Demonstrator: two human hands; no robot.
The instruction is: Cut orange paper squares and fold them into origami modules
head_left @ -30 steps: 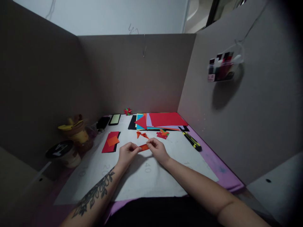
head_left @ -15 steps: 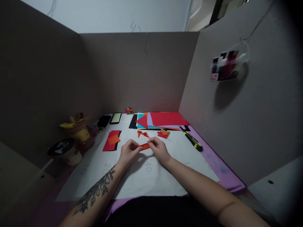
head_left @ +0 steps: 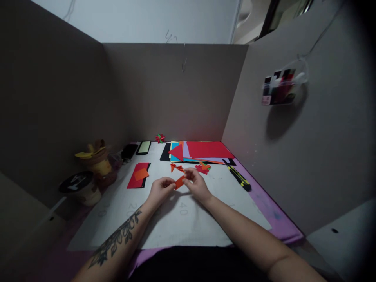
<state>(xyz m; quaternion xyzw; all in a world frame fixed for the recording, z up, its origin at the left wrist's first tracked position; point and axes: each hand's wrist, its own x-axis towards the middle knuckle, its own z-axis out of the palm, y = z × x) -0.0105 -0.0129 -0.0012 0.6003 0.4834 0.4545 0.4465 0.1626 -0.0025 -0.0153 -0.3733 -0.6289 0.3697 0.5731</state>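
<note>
A small orange paper piece [head_left: 179,182] is held between my two hands above the white sheet [head_left: 176,231]. My left hand [head_left: 161,190] pinches its left end, and my right hand [head_left: 197,185] grips its right side between thumb and fingers. Just beyond my hands lie folded orange pieces [head_left: 176,167]. Right of them is a small pile of red, orange and green pieces [head_left: 203,168]. To the left, an orange square [head_left: 141,174] rests on red paper [head_left: 133,181] with black paper beneath.
Stacked coloured sheets [head_left: 208,149] lie at the back, near a red-green paper star [head_left: 160,138] and a phone [head_left: 143,147]. A yellow-black cutter [head_left: 239,177] is at right. A lidded tub [head_left: 80,188] and a pot [head_left: 98,164] stand at left.
The orange piece has turned from a narrow, nearly level strip to a wider, tilted face. My right fingers have lifted and spread slightly from the thumb.
</note>
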